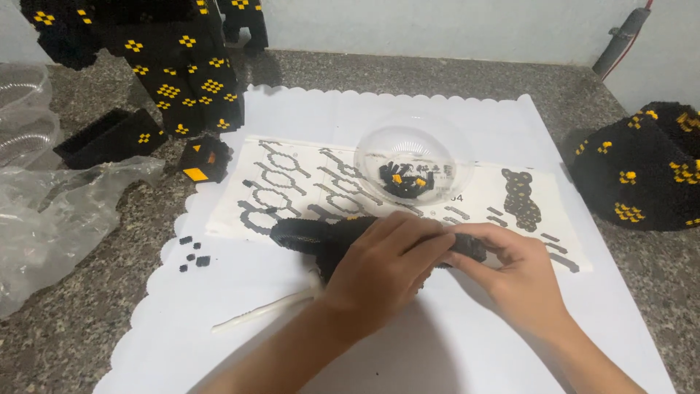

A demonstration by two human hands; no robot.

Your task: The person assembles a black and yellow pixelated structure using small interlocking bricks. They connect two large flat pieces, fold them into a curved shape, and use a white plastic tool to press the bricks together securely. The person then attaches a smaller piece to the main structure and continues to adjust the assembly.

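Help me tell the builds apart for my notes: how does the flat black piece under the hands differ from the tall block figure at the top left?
The flat black piece lies low on the printed sheet; the tall block figure stands upright on the stone counter. The flat piece looks plain black; the figure carries yellow diamond patterns. Both hands, left hand and right hand, grip the flat piece; the figure is untouched. Both are made of small black bricks.

Speckled stone counter [437, 76]; scalloped white paper mat [510, 343], clear plastic bag [51, 211], black-yellow block builds [182, 66]

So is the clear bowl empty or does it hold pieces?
Not empty: the clear plastic bowl holds a small heap of black and yellow bricks at its bottom.
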